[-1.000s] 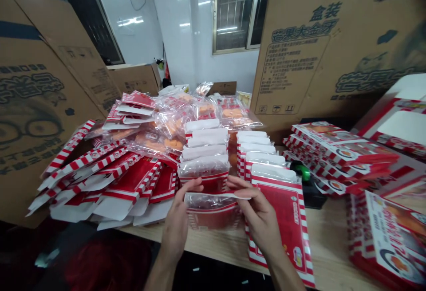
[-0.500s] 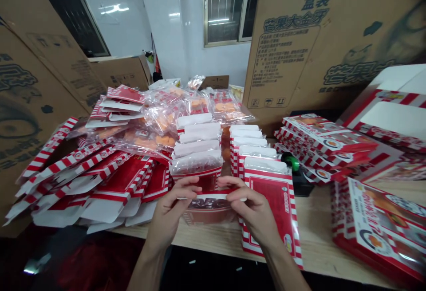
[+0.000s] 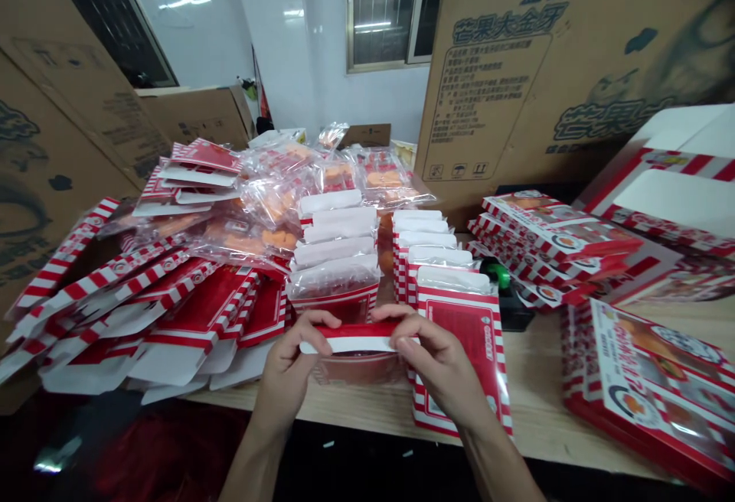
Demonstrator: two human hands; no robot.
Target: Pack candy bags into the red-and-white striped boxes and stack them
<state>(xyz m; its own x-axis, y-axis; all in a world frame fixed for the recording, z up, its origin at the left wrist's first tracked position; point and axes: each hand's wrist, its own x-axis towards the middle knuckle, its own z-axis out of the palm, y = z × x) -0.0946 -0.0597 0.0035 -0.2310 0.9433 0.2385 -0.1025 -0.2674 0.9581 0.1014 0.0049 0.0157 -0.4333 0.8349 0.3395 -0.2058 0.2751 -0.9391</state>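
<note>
A red-and-white carton (image 3: 359, 370) with a clear window stands at the table's front edge, its end flap (image 3: 359, 343) folded over between my hands. My left hand (image 3: 302, 349) pinches the flap's left end between thumb and fingers. At the right end, my right hand (image 3: 422, 341) grips the same flap with thumb below and fingers on top. Right behind stands a row of cartons (image 3: 336, 252) with white flaps up and clear wrap showing. Beside my right hand, a second row ends in a red carton (image 3: 459, 356) that leans back.
Flattened-looking cartons with open ends (image 3: 189, 334) pile up at left. Clear packets with orange pieces (image 3: 276, 211) heap behind. Closed cartons (image 3: 648, 379) stack at right, near a dark object with a green part (image 3: 504, 278). Large cardboard boxes (image 3: 505, 89) stand behind.
The carton's flap has tipped down towards me, showing its red top and white front edge. Both hands keep their hold. The camera view has shifted slightly.
</note>
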